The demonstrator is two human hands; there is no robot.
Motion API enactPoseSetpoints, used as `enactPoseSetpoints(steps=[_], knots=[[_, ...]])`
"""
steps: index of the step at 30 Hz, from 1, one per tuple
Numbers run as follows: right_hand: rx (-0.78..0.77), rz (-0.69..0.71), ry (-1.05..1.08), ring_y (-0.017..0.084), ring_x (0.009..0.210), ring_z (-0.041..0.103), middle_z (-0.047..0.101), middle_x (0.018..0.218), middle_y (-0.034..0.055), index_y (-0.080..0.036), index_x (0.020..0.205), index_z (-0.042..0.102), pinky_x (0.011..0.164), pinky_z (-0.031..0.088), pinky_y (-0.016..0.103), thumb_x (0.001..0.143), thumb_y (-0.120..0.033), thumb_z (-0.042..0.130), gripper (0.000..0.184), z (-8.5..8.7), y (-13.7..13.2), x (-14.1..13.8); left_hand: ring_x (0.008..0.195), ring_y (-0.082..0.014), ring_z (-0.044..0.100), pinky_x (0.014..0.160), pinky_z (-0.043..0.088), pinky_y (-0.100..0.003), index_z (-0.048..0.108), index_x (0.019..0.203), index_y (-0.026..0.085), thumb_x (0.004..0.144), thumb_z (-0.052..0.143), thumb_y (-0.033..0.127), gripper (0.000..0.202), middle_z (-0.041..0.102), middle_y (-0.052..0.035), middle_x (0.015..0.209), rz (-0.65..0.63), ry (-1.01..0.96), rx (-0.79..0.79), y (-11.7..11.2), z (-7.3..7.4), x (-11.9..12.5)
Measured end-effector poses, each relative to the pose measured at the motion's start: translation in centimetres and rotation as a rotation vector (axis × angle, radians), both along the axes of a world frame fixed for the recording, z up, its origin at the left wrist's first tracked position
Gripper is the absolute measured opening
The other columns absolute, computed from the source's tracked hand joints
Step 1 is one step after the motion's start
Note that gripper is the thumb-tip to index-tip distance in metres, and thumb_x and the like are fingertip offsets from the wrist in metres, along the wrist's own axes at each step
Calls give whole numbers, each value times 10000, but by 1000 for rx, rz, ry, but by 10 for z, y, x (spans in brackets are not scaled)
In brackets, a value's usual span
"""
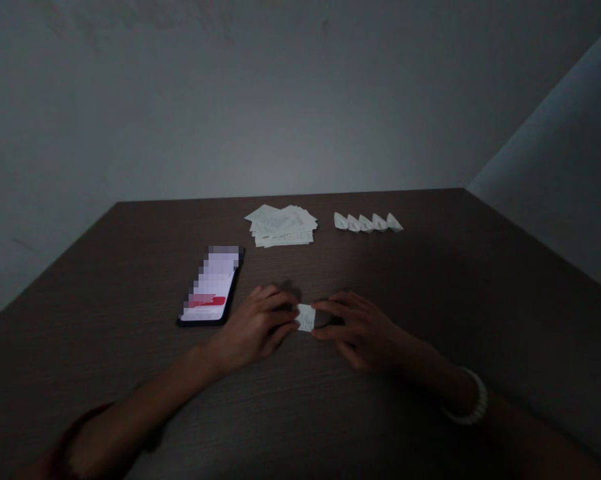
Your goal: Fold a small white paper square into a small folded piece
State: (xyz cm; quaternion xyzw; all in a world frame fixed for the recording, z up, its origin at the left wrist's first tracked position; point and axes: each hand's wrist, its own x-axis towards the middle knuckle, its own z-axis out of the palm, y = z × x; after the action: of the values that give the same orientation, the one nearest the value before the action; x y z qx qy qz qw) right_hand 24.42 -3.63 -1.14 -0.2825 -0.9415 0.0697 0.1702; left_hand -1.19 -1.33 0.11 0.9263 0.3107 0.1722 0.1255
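A small, pale piece of paper (306, 318) with faint print lies low over the table between my two hands. At its left edge, my left hand (260, 323) has the fingers bent and closed on the paper. My right hand (363, 328) grips the opposite edge with thumb and fingers. It appears folded, though the fingertips hide parts of its edges. Beyond my hands, a loose stack of printed paper sheets (283, 225) sits toward the back. To its right stands a row of several small folded paper shapes (365, 223), pointed at the top.
A phone (210, 287) with its screen lit lies left of my left hand. The dark wooden table (130, 267) ends against a grey wall (280, 100) at the back. Another wall surface slants along the right side. A pale bracelet (473, 400) circles my right wrist.
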Motion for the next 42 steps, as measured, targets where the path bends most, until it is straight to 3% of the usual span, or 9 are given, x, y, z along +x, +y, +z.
enactPoseSetpoints(steps=[9, 16, 24, 27, 32, 42], knots=[[30, 13, -60, 249, 1067, 492, 532, 1296, 78, -253, 1080, 648, 890, 435, 421, 814, -157, 558, 297, 2, 1, -1, 954, -208, 531, 847, 408, -381, 702, 989, 222, 935, 538, 248, 174, 652, -32, 1070, -20, -53, -4, 2, -3, 0], [36, 22, -67, 254, 1069, 492, 530, 1311, 80, -253, 1104, 645, 897, 437, 428, 806, -161, 569, 321, 2, 1, -1, 880, -202, 543, 802, 412, -368, 695, 801, 187, 899, 597, 285, 170, 661, -32, 931, 64, -112, 28, 2, -10, 11], [-55, -25, 50, 214, 1053, 504, 582, 1255, 36, -235, 1070, 649, 926, 423, 388, 833, -148, 536, 276, -2, 5, -1, 912, -217, 538, 804, 423, -371, 694, 881, 190, 846, 663, 346, 162, 652, -40, 977, 73, -87, 12, -1, -10, 9], [-69, -31, 81, 210, 1036, 504, 599, 1210, 45, -214, 1134, 621, 923, 417, 378, 843, -167, 536, 307, -1, 7, -2, 924, -209, 533, 816, 424, -367, 698, 905, 193, 875, 626, 341, 167, 641, -41, 988, 69, -94, -20, -1, -7, 9], [-38, -63, 28, 230, 1028, 499, 583, 1185, 66, -233, 1201, 596, 887, 403, 404, 832, -187, 550, 375, 3, 6, -3, 922, -198, 529, 834, 423, -369, 715, 894, 203, 921, 552, 255, 173, 640, -42, 995, 40, -91, -32, 0, -5, 7], [-18, -91, -4, 228, 988, 494, 573, 1149, 76, -226, 1183, 594, 844, 390, 396, 841, -203, 535, 348, 2, 5, -4, 924, -196, 536, 830, 438, -361, 713, 934, 200, 925, 560, 287, 176, 639, -48, 1012, 25, -88, -13, 1, -8, 5]])
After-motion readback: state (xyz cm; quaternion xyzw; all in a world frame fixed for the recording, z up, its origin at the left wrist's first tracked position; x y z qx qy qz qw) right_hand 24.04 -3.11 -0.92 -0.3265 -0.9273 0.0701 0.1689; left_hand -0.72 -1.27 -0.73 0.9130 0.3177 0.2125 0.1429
